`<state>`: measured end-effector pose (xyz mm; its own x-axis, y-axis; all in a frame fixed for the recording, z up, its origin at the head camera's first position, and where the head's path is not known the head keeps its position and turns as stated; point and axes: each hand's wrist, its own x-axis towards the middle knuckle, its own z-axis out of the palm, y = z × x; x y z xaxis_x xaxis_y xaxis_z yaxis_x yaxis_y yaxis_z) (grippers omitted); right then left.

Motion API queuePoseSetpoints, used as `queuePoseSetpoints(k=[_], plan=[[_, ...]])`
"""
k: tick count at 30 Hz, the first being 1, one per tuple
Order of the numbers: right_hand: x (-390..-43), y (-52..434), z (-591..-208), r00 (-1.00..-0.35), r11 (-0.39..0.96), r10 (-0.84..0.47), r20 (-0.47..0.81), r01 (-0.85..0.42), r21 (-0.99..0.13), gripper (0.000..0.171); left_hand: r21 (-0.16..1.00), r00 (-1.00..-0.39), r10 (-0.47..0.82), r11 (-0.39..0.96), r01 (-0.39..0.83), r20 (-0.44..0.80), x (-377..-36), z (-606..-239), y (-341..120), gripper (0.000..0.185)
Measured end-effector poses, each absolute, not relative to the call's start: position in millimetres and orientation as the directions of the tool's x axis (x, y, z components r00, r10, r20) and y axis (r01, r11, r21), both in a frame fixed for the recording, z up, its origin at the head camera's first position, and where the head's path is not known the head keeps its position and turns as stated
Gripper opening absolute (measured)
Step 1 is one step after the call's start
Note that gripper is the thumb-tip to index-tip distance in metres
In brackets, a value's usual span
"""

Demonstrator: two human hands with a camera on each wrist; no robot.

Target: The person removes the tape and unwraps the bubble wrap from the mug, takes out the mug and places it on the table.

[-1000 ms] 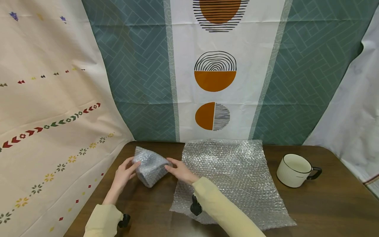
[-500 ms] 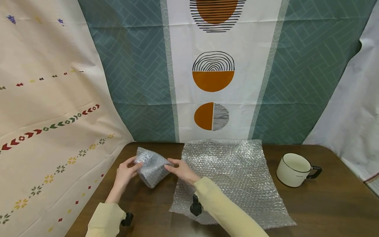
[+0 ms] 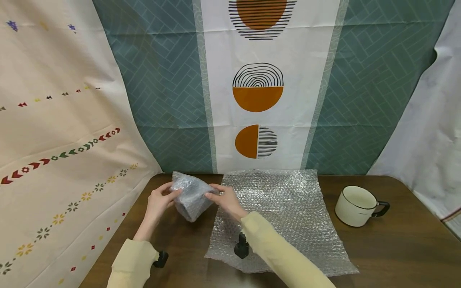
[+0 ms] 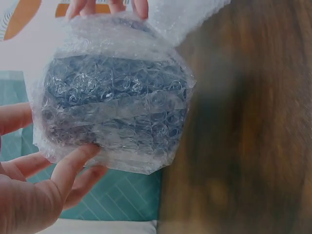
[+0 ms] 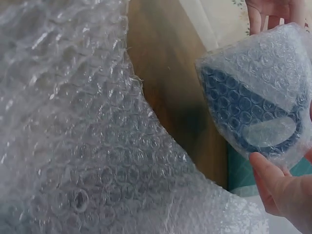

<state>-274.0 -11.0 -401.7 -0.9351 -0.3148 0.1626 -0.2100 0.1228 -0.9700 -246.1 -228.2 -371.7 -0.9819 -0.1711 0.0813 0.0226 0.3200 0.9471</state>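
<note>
Step in hand: both hands, left hand [image 3: 158, 203] and right hand [image 3: 224, 201], clamp the wrapped bundle [image 3: 191, 196] above the table [image 3: 396, 248]. Next, probably: set it down clear of the sheet [image 3: 284, 216].

I cannot tell what the dark blue object inside the bubble-wrapped bundle [image 3: 191, 196] is; the wrap hides its shape. In my left wrist view the table [image 4: 243, 146] is blurred, and my right hand [image 4: 109, 6] is cut off at the top edge. In my right wrist view, both my hands are cropped by the frame's right side.
</note>
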Motion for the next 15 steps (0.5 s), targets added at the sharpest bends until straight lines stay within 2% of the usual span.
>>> queuePoseSetpoints(k=[7,10,15], plan=[[-267.3,6.0,-387.8,-0.935,0.045,-0.338,0.112,-0.135,-0.99,0.044,0.936,-0.982,-0.157,0.35,0.043,0.104,-246.4,-364.4,-215.1,0.057],[-273.3,11.8,-394.2,-0.936,0.024,-0.335,0.104,-0.119,-0.993,0.045,0.938,-0.984,-0.146,0.342,0.049,0.105,-245.9,-362.9,-208.9,0.056],[-273.6,22.9,-392.0,-0.943,0.038,-0.319,0.099,-0.117,-0.992,0.045,0.95,-0.986,-0.132,0.308,0.055,0.1,-244.7,-360.5,-198.6,0.055]])
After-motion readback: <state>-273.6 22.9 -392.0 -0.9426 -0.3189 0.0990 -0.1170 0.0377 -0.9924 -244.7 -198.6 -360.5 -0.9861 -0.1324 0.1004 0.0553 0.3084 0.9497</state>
